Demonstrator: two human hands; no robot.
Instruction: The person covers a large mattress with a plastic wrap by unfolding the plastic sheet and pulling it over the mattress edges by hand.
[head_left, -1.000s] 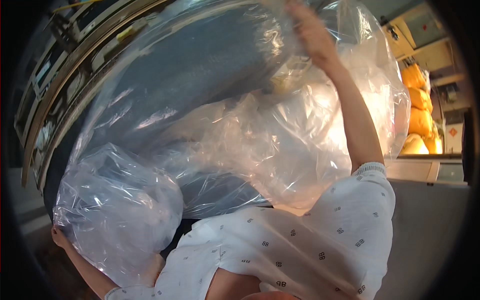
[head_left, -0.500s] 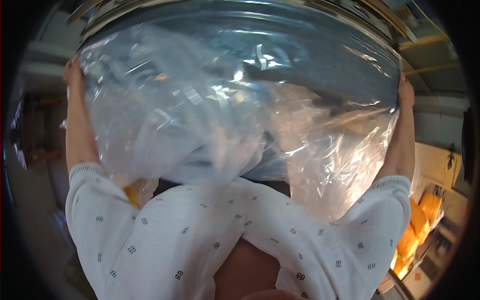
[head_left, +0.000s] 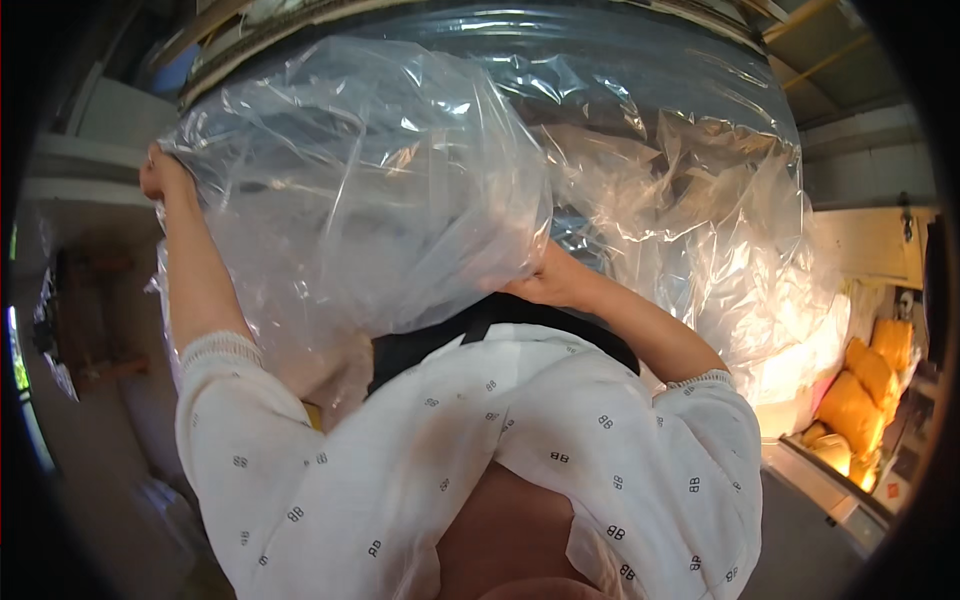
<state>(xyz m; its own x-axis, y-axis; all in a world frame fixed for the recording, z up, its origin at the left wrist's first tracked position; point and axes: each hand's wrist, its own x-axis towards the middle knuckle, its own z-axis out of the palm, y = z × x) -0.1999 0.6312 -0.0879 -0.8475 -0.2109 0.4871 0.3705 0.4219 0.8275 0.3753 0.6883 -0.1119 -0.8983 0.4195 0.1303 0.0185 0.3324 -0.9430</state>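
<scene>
A large clear plastic sheet [head_left: 370, 190] spreads before me, puffed up and creased across its left half. At its far left edge, my left hand [head_left: 154, 174] is closed on the film with the arm stretched out. Close to my waist, near the middle, my right hand [head_left: 535, 280] grips the nearer edge of the same plastic. Its fingers are partly hidden behind the film. Smoother plastic [head_left: 640, 70] lies stretched over a dark surface at the far side, and crumpled folds [head_left: 680, 220] hang at the right.
A wooden bar [head_left: 280, 20] runs along the far edge. At the right stand a pale yellow cabinet [head_left: 870, 245] and orange-yellow bundles [head_left: 862, 400] under warm light. Dim brown shelving [head_left: 100, 310] is on the left.
My right hand has left the sheet's far right edge and come in to the middle near my waist. The left hand has shifted slightly nearer, and the plastic on the left has bulged up.
</scene>
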